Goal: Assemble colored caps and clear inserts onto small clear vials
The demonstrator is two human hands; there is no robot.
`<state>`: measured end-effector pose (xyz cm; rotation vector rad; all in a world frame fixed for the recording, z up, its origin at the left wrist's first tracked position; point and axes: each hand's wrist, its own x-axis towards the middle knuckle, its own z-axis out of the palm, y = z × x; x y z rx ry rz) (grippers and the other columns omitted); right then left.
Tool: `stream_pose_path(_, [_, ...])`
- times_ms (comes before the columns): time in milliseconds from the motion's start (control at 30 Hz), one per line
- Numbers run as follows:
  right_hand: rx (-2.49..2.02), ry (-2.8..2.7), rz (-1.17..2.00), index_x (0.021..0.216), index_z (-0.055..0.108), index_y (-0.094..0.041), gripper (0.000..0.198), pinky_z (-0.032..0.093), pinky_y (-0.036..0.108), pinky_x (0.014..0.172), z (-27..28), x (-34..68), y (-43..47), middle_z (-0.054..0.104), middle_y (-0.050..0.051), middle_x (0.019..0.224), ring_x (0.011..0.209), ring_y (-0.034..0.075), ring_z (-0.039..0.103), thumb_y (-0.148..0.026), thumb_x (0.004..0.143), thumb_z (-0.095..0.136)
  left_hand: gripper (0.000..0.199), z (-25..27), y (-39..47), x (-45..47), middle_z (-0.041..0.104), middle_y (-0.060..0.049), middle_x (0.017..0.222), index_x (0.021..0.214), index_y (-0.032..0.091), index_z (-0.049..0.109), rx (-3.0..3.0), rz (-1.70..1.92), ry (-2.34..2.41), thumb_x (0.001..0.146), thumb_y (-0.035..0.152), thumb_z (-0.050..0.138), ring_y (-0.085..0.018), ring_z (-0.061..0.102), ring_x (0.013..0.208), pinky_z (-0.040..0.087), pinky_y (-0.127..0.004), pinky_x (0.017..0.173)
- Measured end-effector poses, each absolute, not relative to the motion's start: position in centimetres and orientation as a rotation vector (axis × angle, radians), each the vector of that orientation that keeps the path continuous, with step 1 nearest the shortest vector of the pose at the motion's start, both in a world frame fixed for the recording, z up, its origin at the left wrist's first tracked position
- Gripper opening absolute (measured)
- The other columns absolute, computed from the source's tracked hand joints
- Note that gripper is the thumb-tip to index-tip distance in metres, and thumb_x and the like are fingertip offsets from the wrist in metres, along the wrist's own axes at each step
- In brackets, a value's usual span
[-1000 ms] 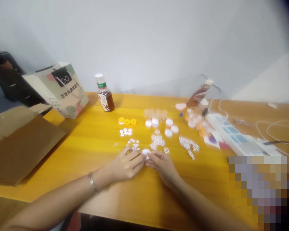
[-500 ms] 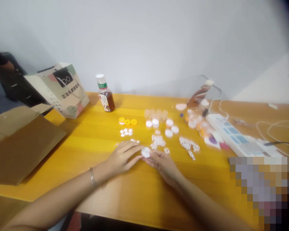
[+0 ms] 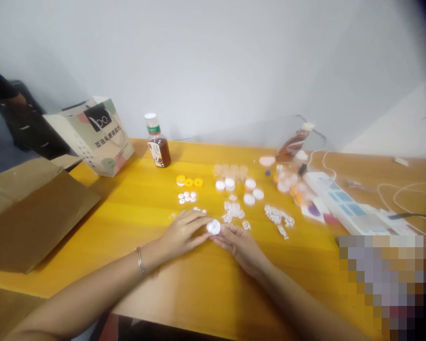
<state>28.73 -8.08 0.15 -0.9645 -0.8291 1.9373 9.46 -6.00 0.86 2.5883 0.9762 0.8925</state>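
Observation:
Between my hands, above the yellow table, is a small round white plastic disc [image 3: 213, 227] with a raised centre. My right hand [image 3: 242, 246] pinches its right edge between thumb and fingers. From the other side, the fingers of my left hand [image 3: 184, 231] close on its left edge. Just beyond my left hand lie several small white discs [image 3: 187, 197]. Flat white cut-out pieces [image 3: 233, 210] lie past the right hand, with another cluster of them [image 3: 279, 214] farther right. Behind these sit yellow round wheels [image 3: 189, 182] and larger white wheels [image 3: 229, 183].
An open cardboard box [image 3: 39, 213] and a paper bag [image 3: 104, 137] stand at the left. A brown drink bottle [image 3: 159, 150] is at the back, and a tilted bottle [image 3: 293, 144] at the right. White cables and a long white-blue box [image 3: 341, 194] lie right. A person's arm shows far left.
The view has shifted slightly. The white disc is turned a little and its raised centre shows more plainly. Both hands keep hold of it.

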Motion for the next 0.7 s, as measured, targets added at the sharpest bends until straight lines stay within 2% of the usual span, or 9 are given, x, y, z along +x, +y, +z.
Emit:
stream_pose_path(233, [-0.994, -0.792, 1.918, 0.088, 0.067, -0.017, 0.029, 0.042, 0.033, 0.092, 0.6, 29.0, -8.1, 0.069, 0.006, 0.095, 0.089, 0.018, 0.063, -0.035, 0.066, 0.069, 0.035, 1.9, -5.8, 9.6, 0.055, -0.008, 0.106, 0.115, 0.020, 0.049, 2.441, 0.891, 0.954, 0.082, 0.030, 0.052, -0.017, 0.052, 0.097, 0.044, -0.032, 0.083])
stream_pose_path(367, [-1.010, -0.723, 1.845, 0.087, 0.067, -0.017, 0.026, 0.042, 0.032, 0.092, 0.9, 29.4, -8.1, 0.069, 0.006, 0.095, 0.091, 0.018, 0.063, -0.034, 0.067, 0.069, 0.027, 2.5, -3.4, 10.2, 0.056, -0.007, 0.101, 0.110, 0.019, 0.051, 2.406, 0.937, 1.014, 0.085, 0.029, 0.046, -0.016, 0.053, 0.093, 0.043, -0.031, 0.083])
stream_pose_path(600, [-0.994, -0.661, 1.784, 0.085, 0.066, -0.018, 0.023, 0.044, 0.029, 0.090, 2.4, 29.6, -8.7, 0.069, 0.005, 0.095, 0.093, 0.018, 0.063, -0.033, 0.068, 0.069, 0.024, 3.7, 4.1, 15.8, 0.056, -0.008, 0.103, 0.105, 0.016, 0.053, 2.881, 0.640, 0.879, 0.088, 0.021, 0.037, -0.019, 0.049, 0.097, 0.038, -0.033, 0.084])
stream_pose_path(700, [-0.987, -0.660, 1.783, 0.085, 0.067, -0.018, 0.024, 0.045, 0.030, 0.089, 2.9, 29.6, -8.9, 0.069, 0.006, 0.095, 0.093, 0.019, 0.063, -0.034, 0.067, 0.069, 0.022, 3.5, 6.2, 19.3, 0.054, -0.009, 0.104, 0.104, 0.016, 0.053, 3.021, 0.512, 0.816, 0.086, 0.019, 0.041, -0.020, 0.046, 0.100, 0.033, -0.034, 0.085])
